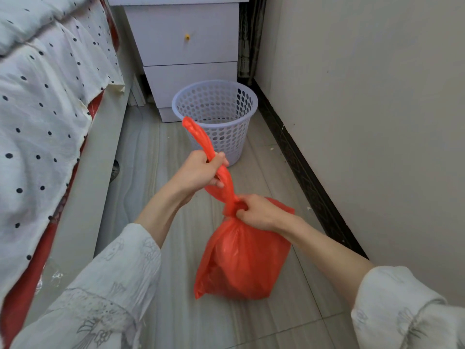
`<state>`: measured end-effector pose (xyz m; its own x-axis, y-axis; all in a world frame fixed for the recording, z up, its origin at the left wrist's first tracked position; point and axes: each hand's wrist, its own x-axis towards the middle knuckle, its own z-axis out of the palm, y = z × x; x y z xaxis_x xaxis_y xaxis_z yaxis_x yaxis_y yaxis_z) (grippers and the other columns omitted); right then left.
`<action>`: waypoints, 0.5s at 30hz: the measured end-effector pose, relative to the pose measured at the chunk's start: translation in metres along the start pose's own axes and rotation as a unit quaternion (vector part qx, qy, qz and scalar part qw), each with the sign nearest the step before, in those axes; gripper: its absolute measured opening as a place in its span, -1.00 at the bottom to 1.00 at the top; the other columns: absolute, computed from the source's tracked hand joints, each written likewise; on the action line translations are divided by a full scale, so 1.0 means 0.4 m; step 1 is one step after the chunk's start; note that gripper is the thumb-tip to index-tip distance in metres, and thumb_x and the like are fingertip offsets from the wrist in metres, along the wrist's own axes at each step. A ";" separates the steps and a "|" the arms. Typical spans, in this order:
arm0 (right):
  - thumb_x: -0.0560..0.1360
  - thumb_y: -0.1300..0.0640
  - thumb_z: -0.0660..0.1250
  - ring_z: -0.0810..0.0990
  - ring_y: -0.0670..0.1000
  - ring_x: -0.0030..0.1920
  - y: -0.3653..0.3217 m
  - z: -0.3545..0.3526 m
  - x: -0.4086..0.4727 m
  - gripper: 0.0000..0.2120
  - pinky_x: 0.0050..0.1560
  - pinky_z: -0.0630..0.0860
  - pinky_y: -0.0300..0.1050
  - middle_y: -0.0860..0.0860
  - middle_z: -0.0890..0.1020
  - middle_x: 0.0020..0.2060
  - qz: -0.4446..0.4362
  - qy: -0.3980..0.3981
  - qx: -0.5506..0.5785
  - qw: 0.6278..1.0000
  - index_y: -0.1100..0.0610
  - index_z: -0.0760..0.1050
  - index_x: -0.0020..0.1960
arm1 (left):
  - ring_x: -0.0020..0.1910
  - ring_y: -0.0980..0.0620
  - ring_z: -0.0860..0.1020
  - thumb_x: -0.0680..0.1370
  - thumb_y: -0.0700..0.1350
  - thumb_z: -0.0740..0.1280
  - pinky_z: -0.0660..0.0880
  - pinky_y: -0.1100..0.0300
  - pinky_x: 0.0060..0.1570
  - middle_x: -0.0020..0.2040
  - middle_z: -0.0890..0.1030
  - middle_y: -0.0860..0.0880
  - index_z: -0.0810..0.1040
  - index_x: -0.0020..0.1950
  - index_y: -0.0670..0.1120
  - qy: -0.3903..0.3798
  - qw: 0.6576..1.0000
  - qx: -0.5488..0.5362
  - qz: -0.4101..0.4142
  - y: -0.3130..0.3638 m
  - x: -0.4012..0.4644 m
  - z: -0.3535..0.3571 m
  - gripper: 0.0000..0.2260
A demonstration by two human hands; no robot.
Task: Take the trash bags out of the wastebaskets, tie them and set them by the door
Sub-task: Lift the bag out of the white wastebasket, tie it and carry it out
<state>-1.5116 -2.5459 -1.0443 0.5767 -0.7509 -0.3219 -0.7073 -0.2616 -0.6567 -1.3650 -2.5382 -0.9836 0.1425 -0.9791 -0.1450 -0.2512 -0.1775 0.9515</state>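
Both grips clutch the red trash bag [241, 258]: left hand [198, 172] on its twisted tail, right hand [259, 212] pinching the knot, wastebasket [219, 117] beyond.

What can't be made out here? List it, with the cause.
Head view only:
- Contents of the red bag: hidden by its opaque plastic.
- The knot: covered by the right hand.
- Part of the bag's neck: inside the left hand.
- Basket bottom: mostly hidden by its near wall.
- Door: outside the picture.
- Nightstand top: cut off by the upper edge.
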 end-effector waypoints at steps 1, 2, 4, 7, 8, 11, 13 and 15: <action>0.44 0.21 0.21 0.58 0.08 0.14 -0.002 0.005 -0.006 -0.70 0.19 0.46 -0.11 0.07 0.65 0.10 -0.009 -0.015 -0.007 1.000 0.09 0.54 0.14 | -0.59 0.16 0.52 0.60 -0.13 0.13 0.51 0.35 -0.43 -0.34 0.50 -0.13 0.46 -0.23 -0.12 -0.002 0.999 -0.041 -0.015 -0.001 0.001 0.003 -0.75; 0.45 0.15 0.25 0.57 0.07 0.14 -0.004 0.010 -0.010 -0.73 0.15 0.46 -0.15 0.06 0.64 0.10 -0.015 -0.023 -0.025 0.999 0.07 0.53 0.13 | -0.55 0.16 0.55 0.60 -0.13 0.14 0.54 0.37 -0.41 -0.31 0.51 -0.14 0.47 -0.21 -0.14 -0.005 0.996 -0.086 -0.030 -0.002 0.000 0.006 -0.77; 0.49 -0.01 0.27 0.53 0.11 0.18 0.002 0.021 -0.015 -0.71 0.12 0.41 -0.12 0.09 0.61 0.15 -0.021 -0.023 -0.072 0.997 0.07 0.51 0.16 | -0.46 0.13 0.61 0.60 -0.14 0.14 0.58 0.36 -0.34 -0.24 0.55 -0.16 0.49 -0.16 -0.17 -0.013 0.986 -0.158 -0.055 -0.008 -0.002 0.009 -0.78; 0.55 -0.13 0.10 0.50 0.18 0.23 0.021 0.044 -0.018 -0.57 0.20 0.43 -0.05 0.18 0.57 0.19 0.007 -0.035 -0.091 0.995 0.15 0.48 0.21 | -0.28 0.12 0.65 0.61 -0.13 0.11 0.59 0.30 -0.20 -0.12 0.60 -0.14 0.49 -0.07 -0.16 -0.019 0.979 -0.187 -0.072 -0.032 -0.001 -0.003 -0.80; 0.57 -0.14 0.06 0.49 0.19 0.24 0.026 0.048 -0.018 -0.53 0.23 0.42 -0.03 0.20 0.56 0.20 0.021 -0.047 -0.085 0.995 0.18 0.48 0.23 | -0.20 0.11 0.63 0.61 -0.12 0.10 0.57 0.27 -0.14 -0.06 0.60 -0.12 0.48 -0.01 -0.16 -0.013 0.984 -0.162 -0.071 -0.044 -0.001 -0.007 -0.81; 0.57 -0.14 0.02 0.52 0.12 0.22 0.037 0.053 -0.016 -0.50 0.27 0.40 -0.03 0.16 0.58 0.18 0.038 -0.047 -0.008 0.998 0.18 0.51 0.20 | -0.13 0.08 0.54 0.61 -0.09 0.10 0.44 0.25 -0.16 0.11 0.51 -0.10 0.33 0.26 -0.14 0.000 0.999 -0.006 -0.048 -0.100 -0.011 -0.004 -0.74; 0.57 -0.15 0.01 0.59 0.02 -0.04 0.038 0.049 -0.015 -0.54 0.04 0.50 -0.12 0.08 0.63 -0.09 0.043 -0.037 0.075 0.996 0.11 0.57 -0.06 | -0.05 0.03 0.50 0.60 -0.10 0.12 0.39 0.32 -0.27 0.12 0.48 -0.11 0.28 0.30 -0.18 -0.030 0.996 0.079 -0.024 -0.137 -0.028 0.009 -0.69; 0.58 -0.16 -0.04 0.47 -0.08 -0.31 0.035 0.035 -0.018 -0.53 -0.29 0.39 -0.25 -0.02 0.49 -0.35 0.079 -0.039 0.111 0.990 0.08 0.47 -0.24 | 0.06 0.03 0.47 0.60 -0.10 0.11 0.42 0.38 -0.14 0.09 0.50 -0.10 0.34 0.25 -0.19 -0.070 0.990 0.120 0.000 -0.164 -0.045 0.023 -0.73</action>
<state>-1.5200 -2.5356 -1.0607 0.5018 -0.7199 -0.4795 -0.6894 0.0019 -0.7244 -1.3597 -2.5098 -1.0461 0.0124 -0.9804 -0.1965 -0.4734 -0.1788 0.8625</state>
